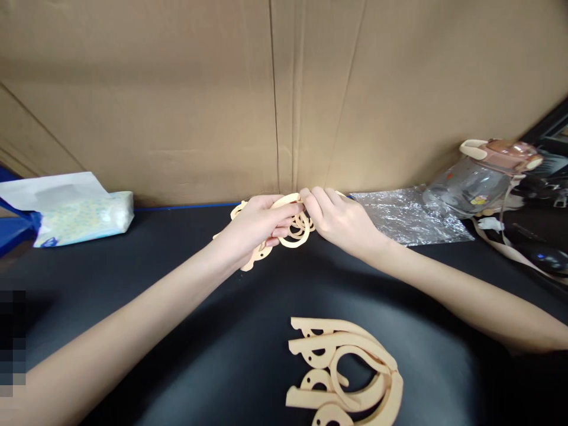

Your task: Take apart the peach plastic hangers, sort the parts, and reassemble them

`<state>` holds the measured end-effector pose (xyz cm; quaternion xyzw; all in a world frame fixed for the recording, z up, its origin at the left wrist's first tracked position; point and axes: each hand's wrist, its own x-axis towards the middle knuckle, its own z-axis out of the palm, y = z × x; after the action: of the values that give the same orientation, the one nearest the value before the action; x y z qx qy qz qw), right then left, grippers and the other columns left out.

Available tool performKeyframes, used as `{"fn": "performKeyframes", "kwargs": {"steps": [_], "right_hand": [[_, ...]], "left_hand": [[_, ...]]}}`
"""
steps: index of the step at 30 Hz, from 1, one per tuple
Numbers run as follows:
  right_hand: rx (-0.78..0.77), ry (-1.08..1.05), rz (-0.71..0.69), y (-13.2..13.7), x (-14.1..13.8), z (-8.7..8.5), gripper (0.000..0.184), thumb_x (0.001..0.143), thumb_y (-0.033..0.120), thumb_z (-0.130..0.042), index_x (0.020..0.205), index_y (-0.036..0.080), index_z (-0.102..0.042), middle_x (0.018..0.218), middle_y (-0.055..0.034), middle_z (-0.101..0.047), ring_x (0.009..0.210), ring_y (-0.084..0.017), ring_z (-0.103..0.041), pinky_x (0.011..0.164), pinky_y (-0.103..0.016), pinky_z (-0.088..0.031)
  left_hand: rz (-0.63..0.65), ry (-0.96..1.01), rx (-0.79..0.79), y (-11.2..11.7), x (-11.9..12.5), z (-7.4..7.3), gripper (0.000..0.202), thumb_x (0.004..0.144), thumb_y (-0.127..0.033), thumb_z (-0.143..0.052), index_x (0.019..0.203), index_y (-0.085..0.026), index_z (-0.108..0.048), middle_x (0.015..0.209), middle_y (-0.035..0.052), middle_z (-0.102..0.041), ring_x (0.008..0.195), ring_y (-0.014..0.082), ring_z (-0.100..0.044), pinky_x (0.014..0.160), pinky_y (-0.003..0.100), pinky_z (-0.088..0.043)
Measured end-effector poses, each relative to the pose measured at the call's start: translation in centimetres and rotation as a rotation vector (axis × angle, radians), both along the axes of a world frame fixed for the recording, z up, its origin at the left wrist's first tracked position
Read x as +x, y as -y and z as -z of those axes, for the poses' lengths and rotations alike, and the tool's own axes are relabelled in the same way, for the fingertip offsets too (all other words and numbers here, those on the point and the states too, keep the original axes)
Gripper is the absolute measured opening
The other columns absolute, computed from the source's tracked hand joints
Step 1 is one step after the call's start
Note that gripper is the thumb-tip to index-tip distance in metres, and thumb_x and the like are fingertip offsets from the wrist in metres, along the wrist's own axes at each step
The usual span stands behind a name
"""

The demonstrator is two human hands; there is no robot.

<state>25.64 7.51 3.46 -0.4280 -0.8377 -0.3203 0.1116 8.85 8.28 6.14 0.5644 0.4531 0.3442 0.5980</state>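
My left hand is closed around a bunch of thin beige rubber rings at the far edge of the black table. My right hand pinches the top of the same bunch, its fingertips meeting those of my left hand. More flat beige shaped pieces stick out under my left hand. Nearer to me lies a stack of curved beige gasket pieces, apart from both hands.
A cardboard wall stands behind the table. A tissue pack lies at the far left. A sheet of clear plastic film and a clear water bottle with a strap are at the far right.
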Motion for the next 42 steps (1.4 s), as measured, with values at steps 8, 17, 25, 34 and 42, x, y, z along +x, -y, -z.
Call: {"fn": "performKeyframes", "kwargs": {"steps": [8,17,25,34,42], "right_hand": [[-0.511,-0.510,0.053,-3.6,3.6,-1.7,0.023,0.098,0.014,-0.035,0.103,0.014,-0.058,0.077,-0.0055,-0.066,0.058,-0.015,-0.055,0.060,-0.027,-0.037],[-0.498,-0.627,0.219,-7.6,4.9,0.0,0.027,0.094,0.015,-0.042,0.111,0.012,-0.064,0.100,-0.0126,-0.073,0.082,-0.020,-0.066,0.075,-0.032,-0.046],[-0.421,-0.478,0.352,-8.2,2.1,1.9,0.023,0.092,0.017,-0.047,0.104,0.009,-0.066,0.091,-0.0199,-0.073,0.084,-0.029,-0.067,0.066,-0.035,-0.041],[-0.458,-0.611,0.170,-6.9,1.9,0.7,0.031,0.099,0.037,-0.043,0.098,0.017,-0.067,0.104,-0.0106,-0.071,0.091,-0.021,-0.065,0.073,-0.031,-0.043],[-1.058,-1.139,-0.465,-3.2,0.0,-1.9,0.034,0.085,0.053,-0.065,0.080,0.019,-0.062,0.076,0.0010,-0.063,0.068,-0.012,-0.057,0.065,-0.026,-0.043]], "left_hand": [[-0.045,-0.362,0.185,0.1,-0.6,0.1,0.021,0.082,-0.026,-0.065,0.066,-0.020,-0.053,0.044,-0.0084,-0.038,0.034,0.0051,-0.030,0.034,0.019,-0.021],[-0.082,-0.252,0.128,-0.9,-1.2,0.1,0.038,0.077,-0.039,-0.068,0.054,-0.018,-0.048,0.054,-0.0021,-0.044,0.043,0.0068,-0.037,0.041,0.023,-0.024],[-0.061,-0.226,0.170,-0.9,-1.7,0.5,0.030,0.069,-0.035,-0.074,0.061,-0.020,-0.048,0.053,-0.0062,-0.034,0.043,0.0071,-0.031,0.040,0.023,-0.018],[-0.054,-0.098,0.338,-1.2,-1.5,0.0,0.022,0.077,-0.032,-0.047,0.060,-0.020,-0.039,0.064,-0.0006,-0.042,0.059,0.0131,-0.042,0.056,0.025,-0.039],[-0.063,-0.206,0.600,-1.7,-1.6,0.3,0.021,0.091,-0.030,-0.040,0.084,-0.019,-0.056,0.081,0.0015,-0.059,0.075,0.0159,-0.056,0.067,0.025,-0.045]]}}
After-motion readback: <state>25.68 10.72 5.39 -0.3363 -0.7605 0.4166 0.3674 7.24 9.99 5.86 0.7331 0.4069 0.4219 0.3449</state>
